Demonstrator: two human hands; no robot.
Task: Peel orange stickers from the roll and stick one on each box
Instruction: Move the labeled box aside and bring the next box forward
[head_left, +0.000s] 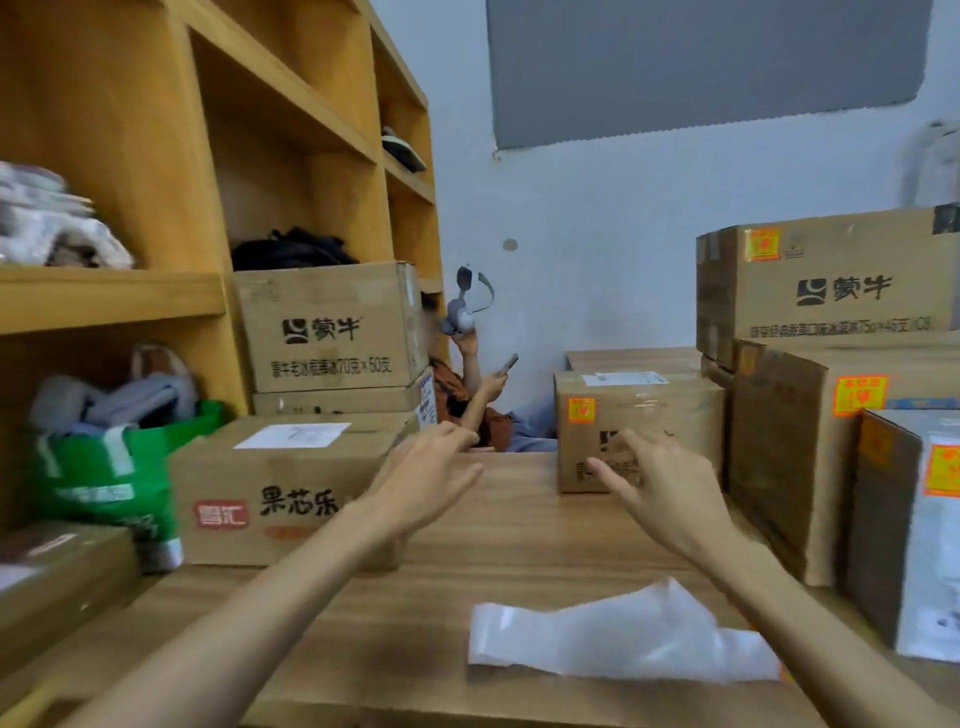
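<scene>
Head view: both hands reach forward over the wooden counter (519, 519) and hold nothing. The left hand (426, 483) is open, fingers straight and close together, at the right end of the low box with red print (270, 493); whether it touches the box cannot be told. The right hand (660, 488) is open too, fingers spread and slightly bent, in front of the small box (685, 415), which has an orange sticker (581, 409) near its upper left corner. A white backing strip (613, 639) lies loose on the counter by the right forearm. At the right, the top box (841, 280), the tall box (779, 467) below it and the nearest, white-wrapped box (883, 519) each show an orange sticker. A wooden shelf (156, 156) stands at the left, with a green bag (104, 478) beside the low box
</scene>
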